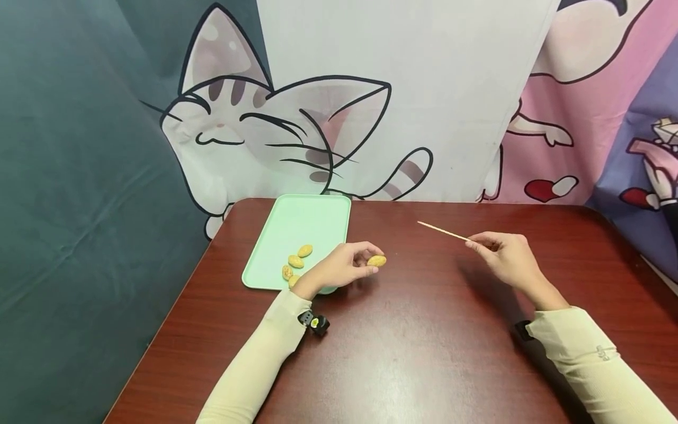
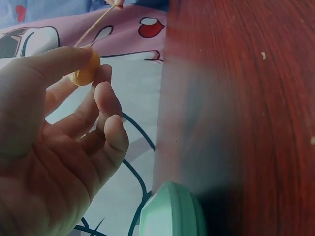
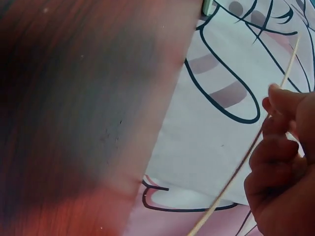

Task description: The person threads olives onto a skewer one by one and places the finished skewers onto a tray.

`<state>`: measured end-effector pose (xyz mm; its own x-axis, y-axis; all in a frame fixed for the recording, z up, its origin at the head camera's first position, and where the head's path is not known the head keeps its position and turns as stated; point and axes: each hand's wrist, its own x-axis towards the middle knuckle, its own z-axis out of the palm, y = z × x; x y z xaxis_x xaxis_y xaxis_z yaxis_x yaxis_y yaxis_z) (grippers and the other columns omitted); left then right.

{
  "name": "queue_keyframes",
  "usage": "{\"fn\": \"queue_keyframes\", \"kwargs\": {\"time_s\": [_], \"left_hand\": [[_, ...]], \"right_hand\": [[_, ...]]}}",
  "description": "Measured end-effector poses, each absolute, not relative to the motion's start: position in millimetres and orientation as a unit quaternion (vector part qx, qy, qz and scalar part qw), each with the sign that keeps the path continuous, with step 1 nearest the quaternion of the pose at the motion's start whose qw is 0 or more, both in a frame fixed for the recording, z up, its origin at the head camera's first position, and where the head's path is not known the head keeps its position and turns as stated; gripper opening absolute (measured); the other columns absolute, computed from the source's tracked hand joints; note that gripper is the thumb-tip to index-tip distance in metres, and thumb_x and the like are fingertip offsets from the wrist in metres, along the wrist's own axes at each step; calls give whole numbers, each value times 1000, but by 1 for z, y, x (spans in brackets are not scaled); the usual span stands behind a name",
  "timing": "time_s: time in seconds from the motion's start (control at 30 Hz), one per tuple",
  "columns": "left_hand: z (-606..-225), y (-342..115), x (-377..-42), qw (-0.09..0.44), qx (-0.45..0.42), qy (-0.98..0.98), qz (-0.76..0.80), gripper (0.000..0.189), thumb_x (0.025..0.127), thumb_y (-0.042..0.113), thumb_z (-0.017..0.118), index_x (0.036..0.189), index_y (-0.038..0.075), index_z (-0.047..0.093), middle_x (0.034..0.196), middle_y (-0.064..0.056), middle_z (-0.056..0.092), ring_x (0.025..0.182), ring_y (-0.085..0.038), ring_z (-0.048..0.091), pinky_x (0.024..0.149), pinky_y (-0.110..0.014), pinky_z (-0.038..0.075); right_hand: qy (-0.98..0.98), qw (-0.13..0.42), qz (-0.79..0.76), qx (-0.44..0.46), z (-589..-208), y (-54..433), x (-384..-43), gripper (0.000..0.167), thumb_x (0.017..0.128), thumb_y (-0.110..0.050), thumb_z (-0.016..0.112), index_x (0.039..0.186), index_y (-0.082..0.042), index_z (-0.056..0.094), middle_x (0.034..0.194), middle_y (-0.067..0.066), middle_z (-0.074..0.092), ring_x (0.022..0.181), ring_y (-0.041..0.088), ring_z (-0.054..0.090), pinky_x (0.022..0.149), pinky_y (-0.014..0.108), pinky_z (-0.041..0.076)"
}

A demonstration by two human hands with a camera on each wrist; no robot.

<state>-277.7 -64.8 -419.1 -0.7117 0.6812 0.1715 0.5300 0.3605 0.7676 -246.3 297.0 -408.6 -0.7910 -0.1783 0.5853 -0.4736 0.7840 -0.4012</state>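
My left hand [image 1: 346,264] pinches a small yellow oval fruit [image 1: 376,261] between thumb and fingers, just off the right edge of the pale green tray [image 1: 318,206]. In the left wrist view the fruit [image 2: 86,69] sits at the tips of the thumb and forefinger. Several similar yellow fruits [image 1: 296,261] lie on the tray, one partly hidden by my left wrist. To the right, above the table, my right hand [image 1: 505,259] holds a thin wooden skewer [image 1: 442,230] whose bare tip points left. The skewer [image 3: 231,179] runs past the curled fingers in the right wrist view.
The dark red wooden table [image 1: 402,353] carries the tray at its back left. A curtain with a cartoon cat [image 1: 228,123] hangs right behind the table's far edge. Small light specks [image 2: 263,55] dot the tabletop.
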Motion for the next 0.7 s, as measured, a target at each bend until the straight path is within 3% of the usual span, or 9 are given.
{"fn": "queue_keyframes", "kwargs": {"time_s": [0.1,0.23,0.4,0.7], "left_hand": [[-420,-65,-277,87,363,823,429,31,96,13,66,125,6,61,97,0,70,79,-9,61,75,-29,52],[-420,-65,-276,88,354,822,437,32,97,14,64,126,2,58,100,-3,70,84,-11,63,79,-31,54],[-419,-65,-276,73,350,817,452,24,97,13,63,121,7,62,99,-2,69,82,-12,62,75,-30,53],[-420,-60,-276,22,362,798,480,21,93,10,69,114,9,65,88,-1,69,74,-11,61,67,-25,51]], "right_hand": [[-913,263,241,196,-407,297,-242,8,79,-12,83,85,-16,79,69,-12,58,57,3,44,47,23,34],[-910,252,235,231,-407,299,-237,13,75,-9,85,83,-17,78,78,-11,59,66,5,51,52,25,40],[-880,216,293,305,-408,297,-234,23,73,7,82,83,-13,75,73,-4,68,61,2,54,54,15,44],[-847,207,327,364,-406,286,-231,36,72,9,82,87,-23,75,72,-16,62,57,-2,47,49,11,38]]}}
